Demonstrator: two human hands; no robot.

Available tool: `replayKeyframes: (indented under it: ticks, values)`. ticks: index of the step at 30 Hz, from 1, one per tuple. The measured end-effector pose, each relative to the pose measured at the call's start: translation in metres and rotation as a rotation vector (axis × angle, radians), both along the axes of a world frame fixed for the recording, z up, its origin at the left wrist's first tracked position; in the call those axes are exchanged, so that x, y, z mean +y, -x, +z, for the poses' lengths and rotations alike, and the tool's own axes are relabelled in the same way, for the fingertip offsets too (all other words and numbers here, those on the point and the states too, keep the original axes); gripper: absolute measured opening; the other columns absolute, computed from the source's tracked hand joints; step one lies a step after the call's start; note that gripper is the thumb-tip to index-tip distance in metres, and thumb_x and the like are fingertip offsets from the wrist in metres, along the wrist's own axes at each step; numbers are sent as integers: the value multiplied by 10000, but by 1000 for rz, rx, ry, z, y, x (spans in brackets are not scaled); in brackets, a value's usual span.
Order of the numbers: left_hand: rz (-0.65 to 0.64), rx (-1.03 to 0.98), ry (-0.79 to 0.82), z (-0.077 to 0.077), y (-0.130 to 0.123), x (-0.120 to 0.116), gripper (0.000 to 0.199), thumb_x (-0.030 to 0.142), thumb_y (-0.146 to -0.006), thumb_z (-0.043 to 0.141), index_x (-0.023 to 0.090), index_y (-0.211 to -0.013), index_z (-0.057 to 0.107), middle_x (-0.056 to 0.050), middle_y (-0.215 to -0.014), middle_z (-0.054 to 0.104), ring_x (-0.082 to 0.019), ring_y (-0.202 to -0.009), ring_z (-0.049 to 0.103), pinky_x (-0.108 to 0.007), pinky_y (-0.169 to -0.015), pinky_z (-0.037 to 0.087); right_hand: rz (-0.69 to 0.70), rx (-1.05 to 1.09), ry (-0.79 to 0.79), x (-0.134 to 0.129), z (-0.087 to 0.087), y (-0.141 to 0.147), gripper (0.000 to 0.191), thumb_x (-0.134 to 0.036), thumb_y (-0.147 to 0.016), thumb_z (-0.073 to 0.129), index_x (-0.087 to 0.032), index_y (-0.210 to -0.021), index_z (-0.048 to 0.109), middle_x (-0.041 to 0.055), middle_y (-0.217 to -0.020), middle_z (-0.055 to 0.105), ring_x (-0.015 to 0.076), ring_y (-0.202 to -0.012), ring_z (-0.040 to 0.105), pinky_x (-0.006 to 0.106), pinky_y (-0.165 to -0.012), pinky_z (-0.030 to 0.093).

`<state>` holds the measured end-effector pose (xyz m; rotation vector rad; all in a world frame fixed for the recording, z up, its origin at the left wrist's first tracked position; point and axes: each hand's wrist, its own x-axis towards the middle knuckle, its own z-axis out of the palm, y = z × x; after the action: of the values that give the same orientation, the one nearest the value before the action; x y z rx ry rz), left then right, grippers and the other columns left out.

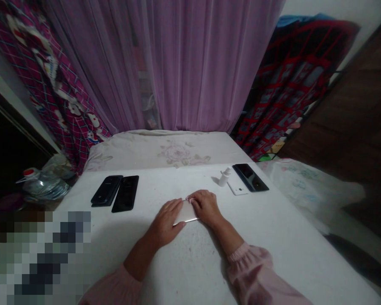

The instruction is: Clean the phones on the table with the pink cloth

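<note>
Pale phone held flat under both hands on a white-covered worktop

The pale phone (186,212), a thin rectangular slab with rounded corners and a bright, reflective near edge, lay at the middle of the worktop (184,275), between the two hands. The left hand (165,222) gripped its left side, fingers laid over the far part and thumb set at the near edge. The right hand (208,207) rested on the right side, its fingers drawn together on a small pale scrap (189,200) at the far edge; the scrap's material was too small to determine. Both sleeves were pink fabric, the right one visibly gathered at the cuff.

The worktop covering was smooth, matte white, with scattered dark specks. To the left lay a stacked dark pair (106,190) of phone-shaped slabs and, just beside it, a glossy black phone (126,193). To the right stood a white bottle (224,177), small and cylindrical with a narrower top, upright near a flat white phone (237,187). Beyond that lay glossy dark slabs (250,177).

At the far end was pale floral cloth (178,153), before a purple curtain (190,63) hanging in soft vertical folds.
</note>
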<state>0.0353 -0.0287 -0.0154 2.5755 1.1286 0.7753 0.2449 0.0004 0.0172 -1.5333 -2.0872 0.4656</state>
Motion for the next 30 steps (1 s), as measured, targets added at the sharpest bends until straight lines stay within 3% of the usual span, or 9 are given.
replayKeyframes:
  ticks: [6, 10, 14, 18, 21, 26, 30]
  values:
    - [84, 52, -28, -3, 18, 0, 710, 462, -869, 618, 141, -1447, 360, -198, -1440, 469, -353, -1331, 435, -560, -1088, 368, -9, -6, -15, 1, -1, 2, 194, -221, -901, 528, -265, -971, 703, 49, -985, 683, 223, -1013, 548, 394, -899, 324]
    - [143, 76, -36, -6, 26, -1, 678, 458, -839, 642, 163, -1405, 416, -181, -1413, 506, -361, -1317, 454, -578, -1088, 350, -14, -16, -6, 0, 4, 2, 191, -213, -891, 528, -252, -960, 702, 56, -972, 686, 228, -1003, 556, 396, -894, 337]
    - [171, 67, -54, -8, 24, -1, 653, 449, -836, 640, 173, -1390, 431, -174, -1398, 525, -358, -1311, 463, -581, -1085, 351, 180, 0, 24, -8, 11, -8, 182, -188, -872, 529, -244, -928, 693, 66, -1117, 672, 226, -1094, 553, 419, -956, 333]
    - [167, 77, -55, -9, 22, -2, 640, 458, -847, 628, 180, -1391, 436, -165, -1414, 512, -350, -1331, 442, -574, -1097, 338, 348, 9, 83, -19, 12, -20, 191, -231, -903, 502, -261, -931, 689, 74, -1357, 561, 238, -1276, 464, 497, -1060, 236]
    - [154, 90, -47, -8, 22, -2, 637, 449, -856, 623, 172, -1396, 428, -167, -1437, 487, -349, -1355, 408, -583, -1103, 317, 305, 17, 68, -19, 8, -19, 195, -238, -903, 503, -267, -937, 693, 66, -1300, 600, 229, -1232, 498, 480, -1039, 261]
    - [123, 119, -12, -5, 24, -1, 660, 425, -850, 642, 147, -1404, 414, -181, -1457, 456, -350, -1376, 374, -584, -1113, 296, 118, -1, 19, -4, 2, 3, 181, -228, -894, 530, -273, -953, 695, 32, -1026, 696, 217, -1040, 568, 422, -953, 305]
    - [134, 132, -1, -4, 23, -1, 661, 436, -838, 656, 155, -1392, 431, -178, -1463, 449, -348, -1381, 366, -582, -1118, 289, 7, -68, 37, 8, 6, 15, 185, -235, -903, 528, -259, -954, 705, 53, -971, 689, 228, -992, 581, 401, -910, 328]
